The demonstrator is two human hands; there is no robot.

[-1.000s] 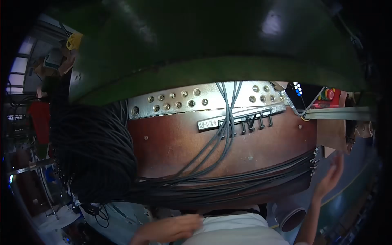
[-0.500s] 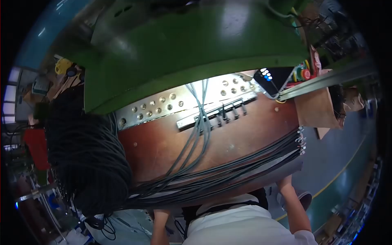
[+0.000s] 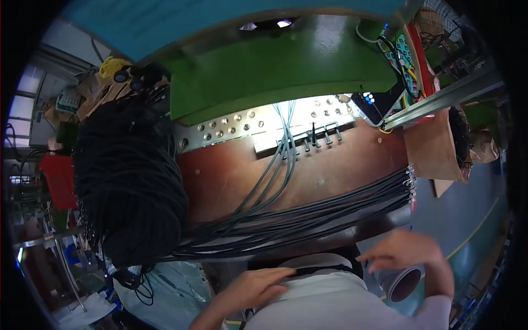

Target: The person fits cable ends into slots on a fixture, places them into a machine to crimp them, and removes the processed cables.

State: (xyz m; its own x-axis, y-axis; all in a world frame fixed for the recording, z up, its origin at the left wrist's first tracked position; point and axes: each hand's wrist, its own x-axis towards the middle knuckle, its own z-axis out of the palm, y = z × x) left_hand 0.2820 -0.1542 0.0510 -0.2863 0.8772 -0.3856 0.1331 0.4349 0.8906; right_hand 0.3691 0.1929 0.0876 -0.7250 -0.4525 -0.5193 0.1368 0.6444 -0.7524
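Note:
My left hand (image 3: 258, 287) rests at the front of my white shirt (image 3: 322, 294), fingers stretched out, holding nothing. To the right, my right hand (image 3: 397, 250) is raised just in front of the table's edge, its fingers apart and slightly bent, with nothing in them. Long black cables (image 3: 308, 217) lie along the near edge of the brown tabletop (image 3: 341, 170), their metal ends at the right. Several cables cross a dark bar fixture (image 3: 308, 140) under the green machine. A large bundle of black cables (image 3: 129, 181) hangs over the table's left side.
The green machine (image 3: 275, 74) overhangs the back of the table. A metal rail (image 3: 445, 96) and a brown cardboard box (image 3: 432, 146) stand at the right. A red cloth-like item (image 3: 56, 181) is at far left. Plastic sheeting (image 3: 165, 291) hangs below the cable bundle.
Both hands, partly hidden by the table edge half a second ago, are now in view: the left at the shirt, the right raised. The camera view has shifted, showing more of the machine's upper part.

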